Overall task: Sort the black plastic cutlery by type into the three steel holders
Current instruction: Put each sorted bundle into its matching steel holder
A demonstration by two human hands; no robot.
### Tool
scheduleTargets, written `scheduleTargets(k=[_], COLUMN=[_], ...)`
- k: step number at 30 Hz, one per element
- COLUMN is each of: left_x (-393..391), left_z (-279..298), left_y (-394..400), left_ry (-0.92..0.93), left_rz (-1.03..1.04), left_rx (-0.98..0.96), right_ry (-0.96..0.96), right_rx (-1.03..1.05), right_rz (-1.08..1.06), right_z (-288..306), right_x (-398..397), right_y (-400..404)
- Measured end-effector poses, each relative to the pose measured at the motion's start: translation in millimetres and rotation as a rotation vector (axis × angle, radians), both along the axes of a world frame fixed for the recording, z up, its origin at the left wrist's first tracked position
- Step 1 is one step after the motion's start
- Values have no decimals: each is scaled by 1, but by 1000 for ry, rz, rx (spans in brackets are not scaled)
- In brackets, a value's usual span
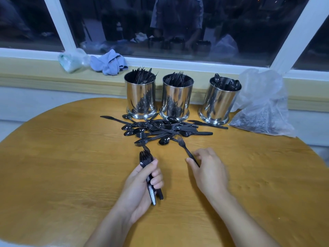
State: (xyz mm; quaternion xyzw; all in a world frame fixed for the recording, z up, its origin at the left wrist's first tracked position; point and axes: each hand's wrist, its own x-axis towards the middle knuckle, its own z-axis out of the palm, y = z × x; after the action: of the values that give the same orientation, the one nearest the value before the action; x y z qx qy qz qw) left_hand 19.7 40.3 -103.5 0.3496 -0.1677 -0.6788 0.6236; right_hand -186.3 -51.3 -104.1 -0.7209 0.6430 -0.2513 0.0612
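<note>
Near the worktop's (71,157) front, left hand (142,186) is gripping a bundle of black plastic forks (146,160); right hand (206,168) is pinching another black fork (184,147) — better align tines before adding.

On the yellow wooden worktop (71,166), the left hand (142,186) holds a bunch of black forks (146,158), the right hand (207,171) pinches one fork (183,146) by its handle, and a pile of black cutlery (160,129) lies before three shiny steel holders (176,100).
</note>
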Motion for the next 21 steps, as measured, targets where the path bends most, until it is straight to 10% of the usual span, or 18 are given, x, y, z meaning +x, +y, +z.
scheduleTargets(k=[7,13,21], left_x=[1,-11,-23], left_z=[-5,0,15], left_y=[2,-7,-10], left_ry=[1,-204,-168], left_rz=[27,110,155], left_rx=[-3,-66,-1], right_ry=[-48,-679,-751], right_rx=[110,394,560], right_rz=[17,332,518], right_z=[-6,20,34], right_x=[-4,12,35], right_y=[10,37,51])
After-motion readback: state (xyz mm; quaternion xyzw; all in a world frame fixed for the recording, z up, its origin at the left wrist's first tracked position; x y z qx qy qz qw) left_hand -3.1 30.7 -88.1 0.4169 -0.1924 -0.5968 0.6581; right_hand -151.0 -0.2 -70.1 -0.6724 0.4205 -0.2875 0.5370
